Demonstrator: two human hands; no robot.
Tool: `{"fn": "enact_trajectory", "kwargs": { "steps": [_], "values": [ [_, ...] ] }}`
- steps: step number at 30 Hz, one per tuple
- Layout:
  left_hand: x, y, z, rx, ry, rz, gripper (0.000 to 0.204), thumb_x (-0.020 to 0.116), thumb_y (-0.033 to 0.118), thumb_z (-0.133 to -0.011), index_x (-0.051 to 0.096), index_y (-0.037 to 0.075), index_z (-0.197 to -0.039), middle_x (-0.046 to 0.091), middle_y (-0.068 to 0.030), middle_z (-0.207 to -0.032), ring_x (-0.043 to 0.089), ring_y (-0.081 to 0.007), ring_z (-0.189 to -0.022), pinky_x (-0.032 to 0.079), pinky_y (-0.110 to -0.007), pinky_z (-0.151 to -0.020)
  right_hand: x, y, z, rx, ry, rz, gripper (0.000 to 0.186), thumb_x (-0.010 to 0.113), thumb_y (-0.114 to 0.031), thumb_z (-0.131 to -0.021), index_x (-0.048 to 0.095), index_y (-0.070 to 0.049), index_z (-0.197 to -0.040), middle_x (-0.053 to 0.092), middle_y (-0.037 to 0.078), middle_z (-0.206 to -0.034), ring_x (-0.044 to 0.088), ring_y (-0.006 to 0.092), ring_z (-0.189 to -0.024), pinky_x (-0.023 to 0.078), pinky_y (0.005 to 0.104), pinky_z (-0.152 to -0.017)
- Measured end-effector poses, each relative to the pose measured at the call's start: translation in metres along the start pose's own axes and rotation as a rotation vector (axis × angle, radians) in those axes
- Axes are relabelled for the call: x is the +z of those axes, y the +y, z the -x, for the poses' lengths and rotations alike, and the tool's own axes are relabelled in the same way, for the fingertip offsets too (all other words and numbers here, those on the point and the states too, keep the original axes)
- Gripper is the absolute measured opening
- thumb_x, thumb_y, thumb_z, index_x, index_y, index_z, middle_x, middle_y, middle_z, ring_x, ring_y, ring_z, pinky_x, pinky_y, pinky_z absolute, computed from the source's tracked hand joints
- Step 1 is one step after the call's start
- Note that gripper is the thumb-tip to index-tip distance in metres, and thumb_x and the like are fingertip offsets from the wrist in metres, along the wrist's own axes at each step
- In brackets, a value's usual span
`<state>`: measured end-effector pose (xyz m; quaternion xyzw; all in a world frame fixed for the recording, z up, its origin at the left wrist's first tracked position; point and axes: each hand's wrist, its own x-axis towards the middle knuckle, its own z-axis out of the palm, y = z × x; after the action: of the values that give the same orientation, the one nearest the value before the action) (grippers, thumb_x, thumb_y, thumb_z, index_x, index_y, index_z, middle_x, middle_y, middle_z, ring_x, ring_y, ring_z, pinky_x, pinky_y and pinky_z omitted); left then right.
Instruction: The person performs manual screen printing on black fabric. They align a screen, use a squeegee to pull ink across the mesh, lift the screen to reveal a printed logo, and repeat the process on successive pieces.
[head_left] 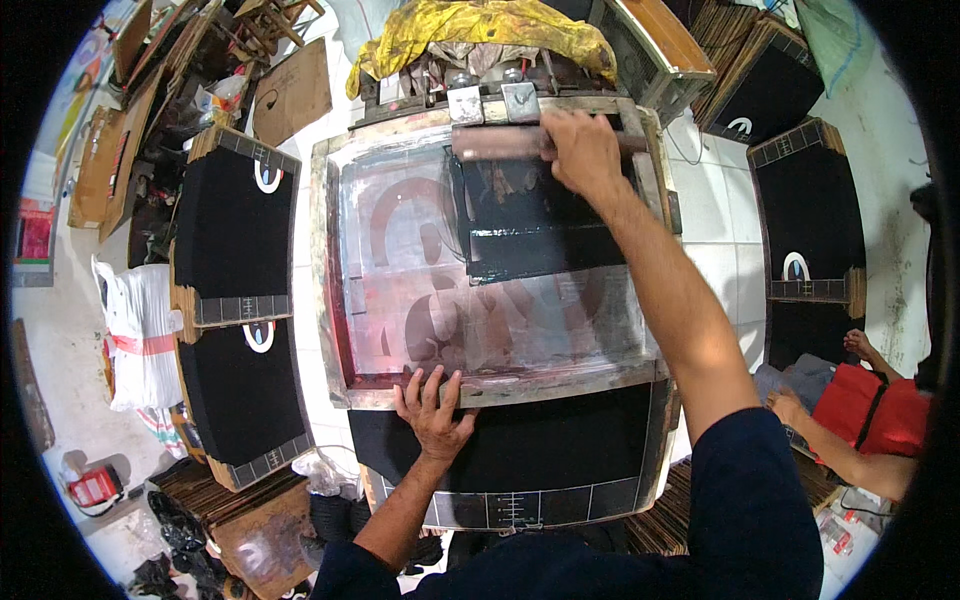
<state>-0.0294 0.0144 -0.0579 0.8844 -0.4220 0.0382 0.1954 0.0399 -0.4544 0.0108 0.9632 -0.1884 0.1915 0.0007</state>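
A wooden-framed printing screen point(325, 240) lies in front of me, its pale mesh showing curved reddish-grey shapes. Near its far edge my right hand point(583, 150) is closed round the wooden handle of a squeegee point(500, 143), which is blurred. Dark wet-looking ink point(540, 240) covers the mesh on the near side of the squeegee, right of the middle. My left hand point(432, 415) rests on the screen's near rail with its fingers spread over the wood. Below that rail, a black sheet point(560, 440) sticks out on a board with a ruled strip.
Boards with black sheets bearing white arch prints stand left point(235, 215) and right point(810, 210). A stained yellow cloth point(480, 35) drapes over the far hinge clamps point(520, 102). At the lower right are another person's hands point(790, 410). A white bundle point(140, 340) lies left.
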Motion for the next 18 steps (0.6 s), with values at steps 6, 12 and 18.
{"fn": "enact_trajectory", "kwargs": {
  "steps": [6, 12, 18],
  "values": [
    [-0.001, 0.002, -0.004, 0.018, 0.037, 0.02, 0.067, 0.091, 0.035, -0.072, 0.072, 0.018, -0.134, 0.062, -0.0057, -0.145, 0.044, -0.033, -0.145, 0.013, -0.06, -0.126, -0.057, -0.054, 0.107, 0.058, -0.127, -0.023, 0.036, 0.082, -0.007, -0.071, 0.067, -0.011, -0.104, 0.068, 0.007, -0.101, 0.065, 0.0282, -0.1, 0.048, 0.0435, -0.085],
    [-0.003, 0.006, -0.005, 0.0, 0.05, 0.032, 0.068, 0.091, 0.033, -0.07, 0.072, 0.016, -0.133, 0.063, -0.0055, -0.141, 0.045, -0.0328, -0.144, 0.015, -0.06, -0.126, -0.059, -0.073, 0.155, 0.045, -0.055, -0.038, 0.036, 0.08, -0.004, -0.072, 0.068, -0.011, -0.106, 0.063, 0.004, -0.099, 0.061, 0.0273, -0.098, 0.045, 0.0426, -0.087],
    [-0.027, 0.005, -0.025, 0.066, -0.001, 0.069, 0.055, 0.092, 0.03, -0.068, 0.075, 0.013, -0.117, 0.067, -0.0054, -0.115, 0.057, -0.0298, -0.114, 0.035, -0.056, -0.108, -0.06, -0.071, 0.146, 0.023, 0.102, -0.027, 0.033, 0.078, -0.004, -0.075, 0.068, -0.012, -0.105, 0.065, 0.004, -0.1, 0.061, 0.0271, -0.099, 0.044, 0.0422, -0.089]
  ]
}}
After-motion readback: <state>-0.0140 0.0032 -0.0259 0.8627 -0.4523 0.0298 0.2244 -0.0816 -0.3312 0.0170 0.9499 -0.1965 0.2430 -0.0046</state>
